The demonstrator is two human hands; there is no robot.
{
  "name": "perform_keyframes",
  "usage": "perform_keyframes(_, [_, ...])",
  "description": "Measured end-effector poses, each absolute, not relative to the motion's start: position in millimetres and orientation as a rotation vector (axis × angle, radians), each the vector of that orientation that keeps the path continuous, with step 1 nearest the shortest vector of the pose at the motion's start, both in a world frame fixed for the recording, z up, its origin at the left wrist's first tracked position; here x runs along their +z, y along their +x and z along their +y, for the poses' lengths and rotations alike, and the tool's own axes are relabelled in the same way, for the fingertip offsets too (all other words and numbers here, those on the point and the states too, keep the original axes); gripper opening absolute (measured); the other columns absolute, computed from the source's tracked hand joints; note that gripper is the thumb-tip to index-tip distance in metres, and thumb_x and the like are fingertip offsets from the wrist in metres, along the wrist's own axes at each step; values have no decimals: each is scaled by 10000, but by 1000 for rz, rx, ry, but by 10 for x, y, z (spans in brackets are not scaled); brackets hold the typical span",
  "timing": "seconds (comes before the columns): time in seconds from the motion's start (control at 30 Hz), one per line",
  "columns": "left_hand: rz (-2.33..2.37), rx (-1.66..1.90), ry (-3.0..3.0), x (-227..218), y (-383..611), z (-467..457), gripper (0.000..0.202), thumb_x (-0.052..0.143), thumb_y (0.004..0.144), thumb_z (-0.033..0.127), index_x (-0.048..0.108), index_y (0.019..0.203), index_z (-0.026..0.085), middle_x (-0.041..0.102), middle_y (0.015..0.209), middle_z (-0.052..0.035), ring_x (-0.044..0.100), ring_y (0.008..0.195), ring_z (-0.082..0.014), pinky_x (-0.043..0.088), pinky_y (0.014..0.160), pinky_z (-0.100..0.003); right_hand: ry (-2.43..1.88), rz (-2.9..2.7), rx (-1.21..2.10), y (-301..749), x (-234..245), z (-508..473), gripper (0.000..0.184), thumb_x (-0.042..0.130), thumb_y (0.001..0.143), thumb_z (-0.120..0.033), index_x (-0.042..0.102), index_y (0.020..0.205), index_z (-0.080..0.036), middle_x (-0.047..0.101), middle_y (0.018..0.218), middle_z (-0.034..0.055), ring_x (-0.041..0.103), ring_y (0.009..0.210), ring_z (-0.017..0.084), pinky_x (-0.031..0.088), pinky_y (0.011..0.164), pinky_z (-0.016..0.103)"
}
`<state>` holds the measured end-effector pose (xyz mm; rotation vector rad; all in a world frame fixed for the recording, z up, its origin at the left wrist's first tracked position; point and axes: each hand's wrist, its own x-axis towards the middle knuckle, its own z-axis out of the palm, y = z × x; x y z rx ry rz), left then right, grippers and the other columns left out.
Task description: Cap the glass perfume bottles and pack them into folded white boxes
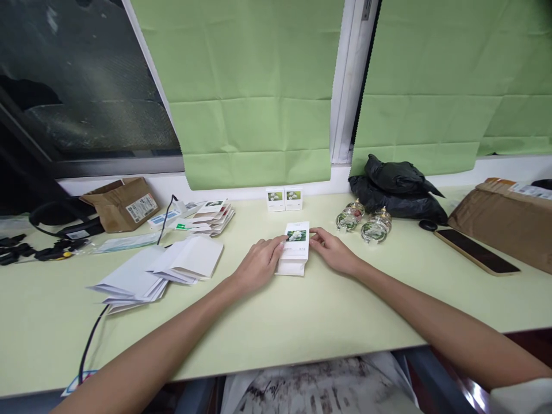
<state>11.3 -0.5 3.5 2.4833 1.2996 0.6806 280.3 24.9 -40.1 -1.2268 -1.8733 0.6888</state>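
Observation:
A white paper box [296, 248] printed with a white-flower picture lies on the table in front of me, its near end showing a folded white flap. My left hand [261, 259] grips its left side, with the thumb pressed on the printed face. At the right edge, the curled fingers of my right hand [331, 248] hold the box from the other side; some fingertips are hidden. Behind it, two small white boxes [276, 199] with similar flower prints stand upright side by side. Folded white paper pieces [194, 257] lie left of my left hand.
A stack of printed flat cards or boxes [213, 218] sits at the back left near an open cardboard box [125, 204]. Right of my hands are clear glass-like containers [376, 225], black plastic bags [399, 192], a phone [476, 251] and a large brown package [504, 218]. A black cable [88, 345] crosses the left side.

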Motion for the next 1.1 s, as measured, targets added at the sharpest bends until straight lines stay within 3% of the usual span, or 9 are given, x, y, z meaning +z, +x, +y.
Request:
perform_keyframes(0.17, [1180, 676, 2556, -22, 40, 52, 491, 259, 1118, 458, 527, 1517, 358, 698, 1293, -40, 594, 1166, -267, 455, 1060, -444, -1184, -1623, 894, 2862, -497, 353, 443, 480, 1054, -468, 516, 1431, -239, 784, 1100, 70, 729, 1087, 243, 559, 991, 432])
perform_keyframes(0.3, [1142, 632, 2615, -56, 11, 65, 476, 305, 1111, 444, 506, 1533, 351, 655, 1332, -69, 580, 1186, -274, 445, 1085, -463, -1176, -1643, 893, 2868, -498, 358, 405, 523, 1030, -420, 547, 1392, -237, 766, 1176, 93, 706, 1152, 254, 537, 1053, 457])
perform_keyframes(0.5, [1177, 661, 2592, -65, -27, 89, 474, 396, 1089, 468, 485, 1540, 354, 511, 1530, -76, 507, 1364, -298, 405, 1174, -506, -1247, -1759, 664, 2869, -393, 304, 446, 526, 1011, -397, 485, 1429, -249, 664, 1302, 108, 673, 1044, 237, 558, 924, 426])
perform_keyframes(0.6, [1068, 662, 2597, -29, -33, 79, 503, 411, 1088, 477, 443, 1575, 358, 406, 1644, -56, 426, 1483, -294, 366, 1235, -496, -1246, -1855, 661, 2903, -327, 266, 367, 475, 1040, -412, 525, 1368, -256, 700, 1037, 44, 658, 887, 213, 532, 837, 386])
perform_keyframes(0.67, [1000, 620, 2614, -7, -22, 70, 500, 396, 1094, 481, 439, 1580, 371, 354, 1690, -31, 377, 1531, -287, 349, 1256, -495, -1251, -1899, 702, 2920, -285, 236, 351, 443, 1060, -431, 519, 1360, -266, 659, 815, -17, 629, 771, 201, 501, 781, 362])
perform_keyframes(0.73, [949, 578, 2637, 7, -4, 65, 492, 382, 1099, 478, 443, 1579, 386, 340, 1705, -10, 350, 1554, -279, 339, 1269, -500, -1248, -1924, 718, 2925, -254, 209, 336, 435, 1067, -441, 519, 1345, -272, 612, 724, -47, 601, 719, 193, 472, 745, 342])
perform_keyframes(0.9, [852, 566, 2682, 4, 7, 67, 474, 382, 1107, 413, 439, 1578, 413, 416, 1667, 9, 369, 1546, -253, 358, 1269, -493, -1194, -1963, 657, 2901, -233, 181, 283, 477, 1052, -425, 558, 1276, -272, 666, 868, -14, 617, 789, 192, 473, 754, 330])
perform_keyframes(1.1, [849, 522, 2672, 0, -50, 71, 499, 417, 1099, 414, 397, 1597, 418, 358, 1697, 5, 341, 1563, -260, 363, 1265, -502, -1134, -1991, 614, 2890, -238, 173, 277, 517, 1046, -416, 635, 1250, -271, 699, 1096, 38, 650, 914, 208, 530, 820, 356])
